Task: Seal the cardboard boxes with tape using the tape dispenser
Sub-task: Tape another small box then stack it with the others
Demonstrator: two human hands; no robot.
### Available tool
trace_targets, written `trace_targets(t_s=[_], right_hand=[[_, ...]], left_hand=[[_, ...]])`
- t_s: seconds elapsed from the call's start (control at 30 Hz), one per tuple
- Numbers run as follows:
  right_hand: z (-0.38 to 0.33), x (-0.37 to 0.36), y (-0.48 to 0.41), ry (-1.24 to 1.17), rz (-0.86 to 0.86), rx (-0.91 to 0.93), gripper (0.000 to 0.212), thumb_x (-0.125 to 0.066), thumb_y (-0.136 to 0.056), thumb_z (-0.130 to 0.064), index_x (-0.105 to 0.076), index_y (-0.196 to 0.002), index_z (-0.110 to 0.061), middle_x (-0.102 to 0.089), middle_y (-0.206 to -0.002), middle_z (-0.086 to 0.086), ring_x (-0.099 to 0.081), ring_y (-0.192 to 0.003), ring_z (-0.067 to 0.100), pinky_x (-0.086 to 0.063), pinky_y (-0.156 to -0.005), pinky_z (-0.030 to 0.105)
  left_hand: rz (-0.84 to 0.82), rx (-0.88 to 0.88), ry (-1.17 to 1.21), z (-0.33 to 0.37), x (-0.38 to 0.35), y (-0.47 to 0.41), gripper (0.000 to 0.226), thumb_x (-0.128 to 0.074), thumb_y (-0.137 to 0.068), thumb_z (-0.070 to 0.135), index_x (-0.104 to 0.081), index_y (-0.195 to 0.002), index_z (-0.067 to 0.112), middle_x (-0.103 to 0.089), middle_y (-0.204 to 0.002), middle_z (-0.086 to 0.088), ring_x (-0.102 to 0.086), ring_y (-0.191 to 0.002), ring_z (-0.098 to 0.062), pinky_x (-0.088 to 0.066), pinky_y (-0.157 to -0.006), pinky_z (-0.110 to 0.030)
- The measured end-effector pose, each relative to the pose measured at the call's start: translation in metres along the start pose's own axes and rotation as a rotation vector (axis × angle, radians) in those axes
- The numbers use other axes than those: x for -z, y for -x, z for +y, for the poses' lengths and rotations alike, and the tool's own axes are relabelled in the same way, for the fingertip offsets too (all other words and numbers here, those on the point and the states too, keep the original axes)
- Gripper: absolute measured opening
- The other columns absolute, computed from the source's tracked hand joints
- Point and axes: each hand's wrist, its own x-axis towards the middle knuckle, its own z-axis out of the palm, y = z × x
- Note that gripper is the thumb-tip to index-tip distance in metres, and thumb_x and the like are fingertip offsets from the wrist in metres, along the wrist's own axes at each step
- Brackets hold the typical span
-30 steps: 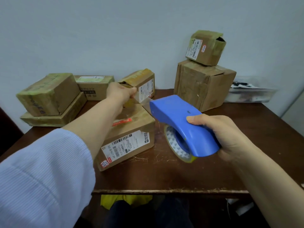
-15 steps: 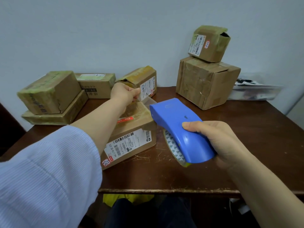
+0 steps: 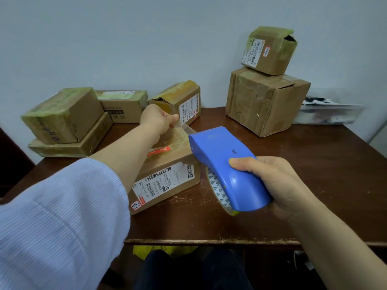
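head view took in one dark wooden table (image 3: 314, 164) carrying cardboard boxes, seven by count. three sat at the far left: a flat box (image 3: 62, 148) at the bottom, a greenish-taped box (image 3: 62, 116) stacked on it, and a third box (image 3: 123, 105) just behind them against the wall. two stood at the far right, a large box (image 3: 266, 101) with a small box (image 3: 270, 49) perched tilted on top. a sixth box (image 3: 184, 99) lay tilted near the wall in the middle, one end flap loose. the seventh, the front box (image 3: 165, 176), lay nearest the table's front edge, a barcode label on its side.

one blue tape dispenser (image 3: 226, 164) was held in the air just right of the front box, with one tape roll (image 3: 217, 191) showing beneath its shell. the right hand (image 3: 278, 183) gripped the dispenser's rear, thumb laid across its top. the left hand (image 3: 157, 120), reaching out of a pale blue sleeve (image 3: 52, 216), pinched the free end of a clear tape strip (image 3: 186, 128) above the far end of the front box; the strip ran from the fingers to the dispenser's nose. one clear plastic packet (image 3: 330, 114) lay against the wall at the far right.
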Motion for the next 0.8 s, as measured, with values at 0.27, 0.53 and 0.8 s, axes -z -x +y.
trace_targets(t_s=[0.27,0.53,0.8], right_hand=[[0.007,0.003,-0.003,-0.014,-0.058,-0.037,0.041,-0.073,-0.05,-0.031,-0.069,-0.077,-0.001,-0.072,-0.073,0.013,-0.067,-0.059,0.022,-0.052,-0.06,0.031],[0.017,0.008,-0.004,-0.011,-0.09,-0.035,0.049,-0.08,-0.048,-0.03,-0.071,-0.089,-0.005,-0.074,-0.085,0.01,-0.069,-0.072,0.022,-0.052,-0.067,0.031],[0.017,0.014,-0.006,-0.118,-0.105,0.103,0.069,-0.078,-0.051,-0.024,-0.063,-0.117,-0.037,-0.074,-0.097,-0.005,-0.072,-0.084,0.017,-0.054,-0.068,0.028]], left_hand=[[-0.064,0.01,-0.463,0.006,-0.003,-0.002,0.041,-0.069,-0.085,0.041,-0.055,-0.077,0.003,-0.057,-0.079,-0.011,-0.06,-0.085,-0.03,-0.047,-0.071,-0.035],[-0.11,0.014,-0.595,0.005,-0.002,-0.005,0.05,-0.062,-0.089,0.046,-0.058,-0.106,-0.001,-0.06,-0.105,-0.016,-0.059,-0.102,-0.033,-0.045,-0.078,-0.036],[-0.37,-0.251,-0.218,0.015,0.024,0.037,0.052,-0.056,-0.075,0.027,-0.057,-0.125,0.014,-0.052,-0.137,-0.017,-0.054,-0.116,-0.03,-0.043,-0.1,-0.039]])
